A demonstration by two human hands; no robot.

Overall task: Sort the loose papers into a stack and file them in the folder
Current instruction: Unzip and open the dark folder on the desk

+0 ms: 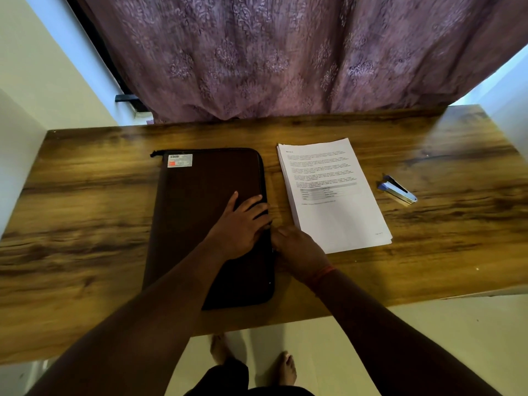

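You are at the opening step: your left hand (243, 221) presses flat on the closed folder (211, 224) at frame centre, while your right hand (297, 252) curls at its right edge, probably on the zipper, though that grip is hidden. The stack (334, 195) waits just right; next, unzip steadily.

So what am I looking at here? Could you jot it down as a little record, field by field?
surface: wooden table
folder: dark brown zip folder, lying flat and closed, label at its far left corner
papers: white printed stack to the right of the folder, not yet filed
stapler: blue and silver stapler right of the papers
left hand: left hand resting flat on the folder
right hand: right hand at the folder's right edge, fingers curled; what it grips is hidden
backdrop: purple curtain
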